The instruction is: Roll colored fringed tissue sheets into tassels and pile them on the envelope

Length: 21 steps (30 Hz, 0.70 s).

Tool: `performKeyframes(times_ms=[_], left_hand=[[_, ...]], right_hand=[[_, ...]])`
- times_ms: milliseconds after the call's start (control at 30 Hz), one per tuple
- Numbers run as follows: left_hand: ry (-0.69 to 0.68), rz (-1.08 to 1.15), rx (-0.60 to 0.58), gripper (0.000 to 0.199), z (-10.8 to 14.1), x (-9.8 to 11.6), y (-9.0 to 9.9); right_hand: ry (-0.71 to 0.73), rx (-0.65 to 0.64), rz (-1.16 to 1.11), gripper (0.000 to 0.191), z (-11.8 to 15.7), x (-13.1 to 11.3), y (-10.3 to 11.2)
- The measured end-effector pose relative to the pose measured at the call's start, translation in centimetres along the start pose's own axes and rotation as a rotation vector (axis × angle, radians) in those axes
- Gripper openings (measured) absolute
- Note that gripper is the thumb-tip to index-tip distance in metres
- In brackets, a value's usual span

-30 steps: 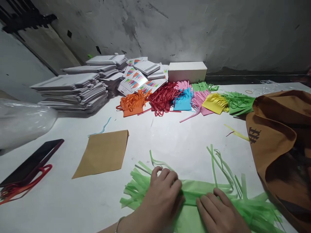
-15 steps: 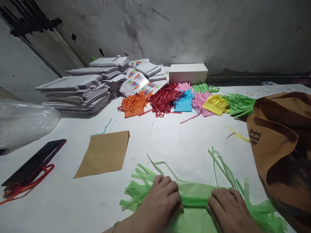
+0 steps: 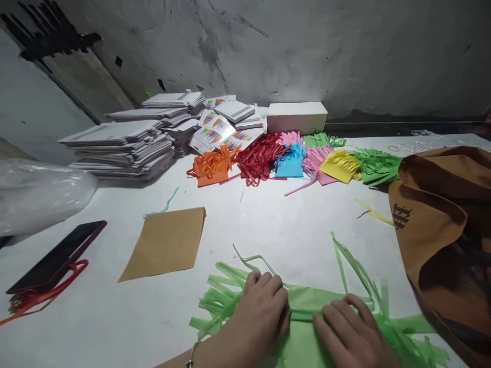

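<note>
A light green tissue sheet [image 3: 307, 342] with fringed ends lies at the bottom of the head view, with a darker green folded strip [image 3: 301, 315] across its middle. My left hand [image 3: 263, 312] rests on the left part, its curled fingers gripping the paper at the strip. On the right part is my right hand [image 3: 351, 332], fingers bent and pressed on the paper by the strip's right end. Green fringe spreads out beyond both hands. Both thumbs are mostly hidden.
A brown paper piece [image 3: 164, 245] and a phone [image 3: 57, 255] lie left. Fringed bundles, such as an orange one [image 3: 213, 166], line the back before a white box [image 3: 297, 116] and stacked packs [image 3: 123, 153]. Brown cloth [image 3: 429, 204] covers the right side.
My right hand has shifted slightly left along the folded strip, and the strip between the hands looks narrower. My left hand has moved a little, with its bracelet now showing.
</note>
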State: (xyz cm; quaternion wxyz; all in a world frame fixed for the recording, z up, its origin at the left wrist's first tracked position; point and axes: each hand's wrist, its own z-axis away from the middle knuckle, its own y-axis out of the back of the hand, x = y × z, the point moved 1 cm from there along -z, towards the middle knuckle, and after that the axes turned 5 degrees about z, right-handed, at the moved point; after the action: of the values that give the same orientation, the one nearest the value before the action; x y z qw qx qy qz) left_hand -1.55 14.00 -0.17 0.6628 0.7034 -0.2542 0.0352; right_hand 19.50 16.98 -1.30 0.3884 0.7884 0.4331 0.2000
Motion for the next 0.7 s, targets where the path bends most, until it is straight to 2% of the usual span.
performKeyframes(times_ms=[133, 267, 367, 433, 567, 633, 700], left_hand=[[-0.091, 0.040, 0.056, 0.016, 0.1, 0.1, 0.6], [-0.266, 0.047, 0.056, 0.012, 0.2, 0.1, 0.7], [-0.307, 0.034, 0.055, 0.015, 0.2, -0.1, 0.4], [-0.299, 0.068, 0.045, 0.017, 0.1, -0.2, 0.3], [-0.170, 0.175, 0.019, 0.014, 0.1, -0.2, 0.6], [-0.109, 0.202, 0.000, 0.014, 0.1, 0.0, 0.6], [-0.063, 0.191, -0.025, 0.018, 0.0, 0.3, 0.5]], right_hand=[[0.073, 0.015, -0.001, 0.043, -0.8, -0.9, -0.7], [-0.007, -0.054, -0.071, 0.042, -0.8, -0.7, -1.0], [-0.001, -0.070, -0.103, 0.042, -1.0, -0.8, -1.2], [0.021, -0.054, -0.073, 0.047, -1.1, -0.9, -1.3], [-0.023, -0.043, 0.019, 0.049, -0.1, -0.2, -1.0], [-0.063, -0.098, 0.035, 0.047, 0.9, 0.7, -0.6], [-0.094, -0.179, 0.031, 0.037, 1.9, 1.7, -0.2]])
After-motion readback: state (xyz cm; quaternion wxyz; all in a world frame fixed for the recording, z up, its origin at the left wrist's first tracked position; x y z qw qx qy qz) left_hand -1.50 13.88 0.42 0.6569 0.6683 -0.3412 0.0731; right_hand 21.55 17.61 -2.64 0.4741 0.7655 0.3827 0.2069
